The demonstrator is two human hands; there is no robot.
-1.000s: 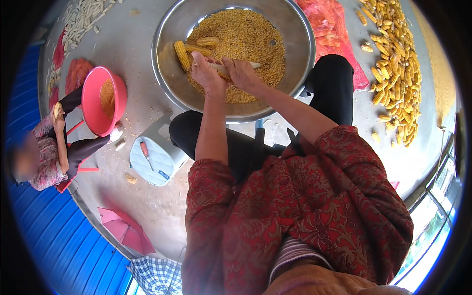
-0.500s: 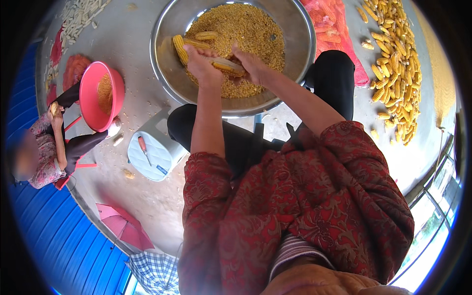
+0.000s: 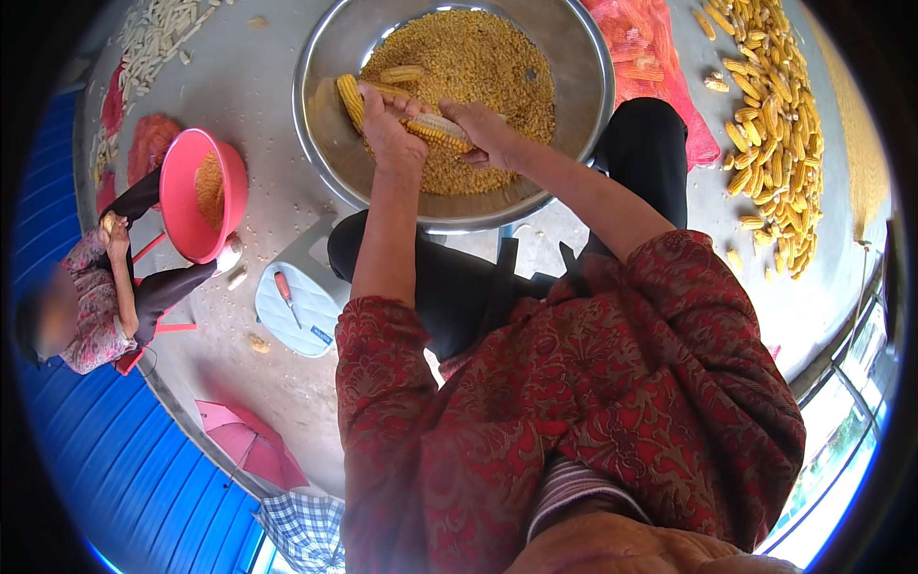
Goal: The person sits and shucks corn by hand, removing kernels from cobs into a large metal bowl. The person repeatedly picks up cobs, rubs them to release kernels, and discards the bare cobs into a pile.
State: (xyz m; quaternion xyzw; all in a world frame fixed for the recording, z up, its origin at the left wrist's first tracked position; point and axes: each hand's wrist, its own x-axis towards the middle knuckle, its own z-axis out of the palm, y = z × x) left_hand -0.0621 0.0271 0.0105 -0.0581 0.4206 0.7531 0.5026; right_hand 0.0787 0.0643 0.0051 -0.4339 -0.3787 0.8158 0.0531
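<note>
Both hands close on one corn cob [image 3: 438, 127] held crosswise over the steel basin [image 3: 325, 72]: the left hand [image 3: 390, 134] grips its left end in a fist, the right hand [image 3: 483, 129] wraps its right end. Three more cobs [image 3: 350, 99] lie on the loose kernels [image 3: 488, 67] at the basin's ten o'clock. At nine o'clock, one pink bowl [image 3: 182, 196] sits before another person [image 3: 91, 287]. At two o'clock lie one red mesh sack [image 3: 660, 72] and a pile of cobs [image 3: 779, 134], too many to count.
</note>
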